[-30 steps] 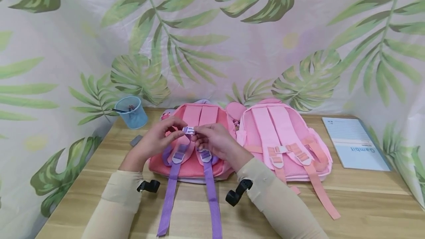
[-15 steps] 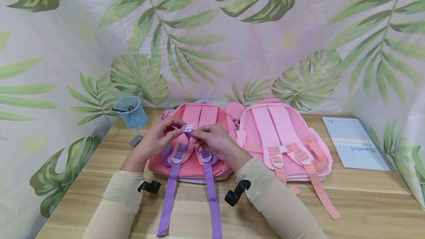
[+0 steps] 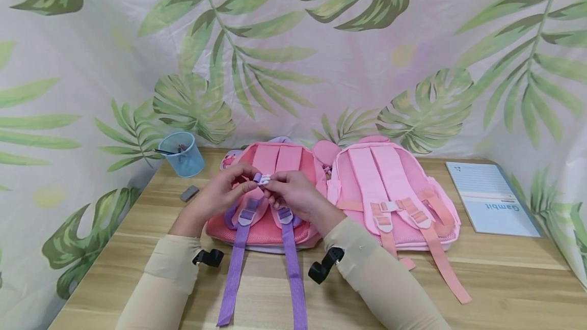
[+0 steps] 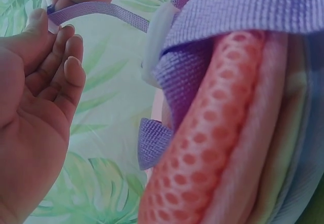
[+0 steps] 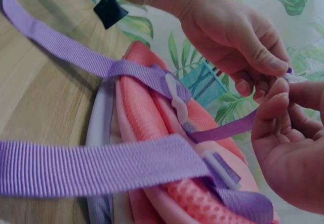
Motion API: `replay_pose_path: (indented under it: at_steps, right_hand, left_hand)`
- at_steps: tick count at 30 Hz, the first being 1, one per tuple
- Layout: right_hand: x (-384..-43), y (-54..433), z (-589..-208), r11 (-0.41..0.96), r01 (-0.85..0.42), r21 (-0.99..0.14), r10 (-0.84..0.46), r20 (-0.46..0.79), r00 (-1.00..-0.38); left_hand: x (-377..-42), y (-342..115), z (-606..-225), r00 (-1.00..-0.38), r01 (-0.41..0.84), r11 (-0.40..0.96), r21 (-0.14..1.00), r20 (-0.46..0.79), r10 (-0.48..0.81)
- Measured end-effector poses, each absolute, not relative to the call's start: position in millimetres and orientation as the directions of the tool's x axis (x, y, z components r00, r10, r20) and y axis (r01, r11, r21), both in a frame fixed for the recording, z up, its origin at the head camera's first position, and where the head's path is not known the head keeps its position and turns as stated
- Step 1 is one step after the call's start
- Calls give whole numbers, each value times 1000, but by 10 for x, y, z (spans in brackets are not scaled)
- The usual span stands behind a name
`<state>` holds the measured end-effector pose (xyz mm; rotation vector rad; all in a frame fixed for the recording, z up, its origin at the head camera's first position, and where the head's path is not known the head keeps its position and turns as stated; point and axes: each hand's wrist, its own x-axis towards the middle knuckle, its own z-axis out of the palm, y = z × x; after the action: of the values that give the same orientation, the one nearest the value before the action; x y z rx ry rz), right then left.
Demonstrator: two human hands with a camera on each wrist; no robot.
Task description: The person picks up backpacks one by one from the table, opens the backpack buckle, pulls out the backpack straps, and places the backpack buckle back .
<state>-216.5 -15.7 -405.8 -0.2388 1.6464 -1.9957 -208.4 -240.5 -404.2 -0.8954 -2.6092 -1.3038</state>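
A small white plastic strap buckle (image 3: 264, 180) is held above the coral-pink backpack (image 3: 270, 233). My left hand (image 3: 224, 192) pinches its left end, where purple webbing (image 4: 101, 9) is attached, between thumb and forefinger. On the other side, the thumb and forefinger of my right hand (image 3: 298, 192) pinch the right end. Fingertips cover much of the buckle, so whether its halves are fully joined cannot be made out. Below the hands, two purple straps (image 3: 292, 269) run through white adjusters (image 3: 246, 216) and trail toward me over the wooden table (image 3: 357, 299).
To the right lies a light-pink backpack (image 3: 380, 182) with peach straps, its white chest buckle (image 3: 390, 206) between the shoulder straps. A blue mesh pen cup (image 3: 187, 159) and a grey block (image 3: 189, 193) sit at left. A notebook (image 3: 492, 197) lies far right.
The buckle has turned and tilted between my fingers, with its purple webbing now showing at the left. Both hands stay almost in place, and the backpacks have not moved.
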Motion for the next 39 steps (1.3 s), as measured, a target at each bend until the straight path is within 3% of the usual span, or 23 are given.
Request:
replay_pose_path:
  at_steps: [10,18,24,32,39]
  right_hand:
    - [-2132,-66,-4079,-163,177,-971,-461,-84,-884]
    - [-2101,-40,-4022,-17,2,-1000,-424,6,-906]
    - [-2101,-56,-4021,39,-19,-999,-365,3,-931]
    - [-2102,-46,-4035,40,-17,-999,-346,2,-938]
    - [-2108,-47,-4017,10,11,-1000,-345,-13,-938]
  left_hand:
    - [-2072,-2378,-3985,-831,539,529,656,314,458]
    - [-2088,-2353,-3938,-845,517,576,633,269,462]
    - [-2106,-2353,-3956,-849,504,569,649,253,463]
    - [-2102,-2501,-4283,-873,407,663,628,54,484]
    - [-2130,-2483,-4353,-849,446,647,619,65,524]
